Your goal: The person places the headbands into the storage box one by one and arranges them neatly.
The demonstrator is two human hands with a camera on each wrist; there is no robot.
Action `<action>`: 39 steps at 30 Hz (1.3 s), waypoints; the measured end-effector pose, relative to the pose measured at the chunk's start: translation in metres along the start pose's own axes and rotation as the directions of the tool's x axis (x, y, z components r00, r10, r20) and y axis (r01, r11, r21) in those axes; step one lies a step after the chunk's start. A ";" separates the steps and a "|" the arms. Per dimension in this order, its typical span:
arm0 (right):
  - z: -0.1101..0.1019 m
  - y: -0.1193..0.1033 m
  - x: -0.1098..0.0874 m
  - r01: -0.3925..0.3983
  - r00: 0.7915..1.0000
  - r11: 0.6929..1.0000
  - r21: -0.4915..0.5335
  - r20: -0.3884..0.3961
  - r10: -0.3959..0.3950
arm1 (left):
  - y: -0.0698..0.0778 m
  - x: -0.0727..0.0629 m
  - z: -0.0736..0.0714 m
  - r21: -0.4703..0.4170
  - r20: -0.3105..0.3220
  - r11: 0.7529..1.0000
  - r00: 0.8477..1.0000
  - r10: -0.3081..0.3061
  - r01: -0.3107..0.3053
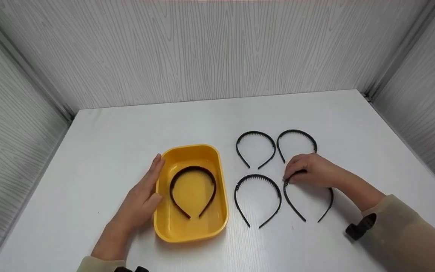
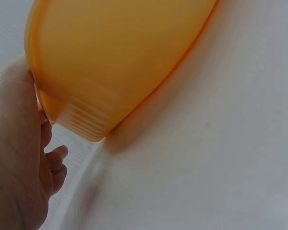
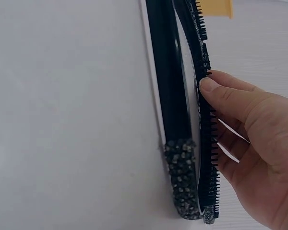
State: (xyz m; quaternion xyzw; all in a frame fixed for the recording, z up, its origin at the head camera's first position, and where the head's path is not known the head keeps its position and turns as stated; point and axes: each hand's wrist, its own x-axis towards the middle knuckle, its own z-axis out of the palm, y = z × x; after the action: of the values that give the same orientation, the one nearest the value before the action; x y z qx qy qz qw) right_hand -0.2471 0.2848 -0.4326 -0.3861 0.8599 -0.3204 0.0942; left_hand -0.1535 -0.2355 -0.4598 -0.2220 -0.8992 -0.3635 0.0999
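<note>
The right hand (image 1: 312, 170) pinched a headband (image 1: 295, 209), likely best held lightly; the left hand (image 1: 142, 202) rested straight-fingered against the tray (image 1: 190, 231).

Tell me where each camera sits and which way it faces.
Head: on the person's head, looking forward and down at the yellow tray and black headbands; left hand, right hand and sleeves show.
Left wrist: on that wrist, facing the tray's outside; left hand shows.
Right wrist: on that wrist, facing the pinched headband; right hand shows.
Head and left wrist share the tray.
</note>
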 end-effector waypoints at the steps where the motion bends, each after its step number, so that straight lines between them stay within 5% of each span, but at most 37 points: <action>1: 0.000 0.000 0.000 0.002 1.000 1.000 -0.004 0.000 -0.002 | 0.000 0.000 0.000 0.000 -0.001 1.000 1.000 0.003 -0.003; 39: -0.010 -0.006 -0.006 -0.017 0.999 0.999 -0.036 0.027 0.018 | 0.002 -0.001 -0.002 0.005 0.024 0.999 0.999 -0.047 0.047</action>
State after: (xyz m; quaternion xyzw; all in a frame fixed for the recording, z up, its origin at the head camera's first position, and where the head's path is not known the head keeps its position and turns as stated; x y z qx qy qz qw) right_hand -0.2432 0.2907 -0.4214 -0.3844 0.8675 -0.2988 0.1021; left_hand -0.1520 -0.2355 -0.4576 -0.2050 -0.9062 -0.3608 0.0812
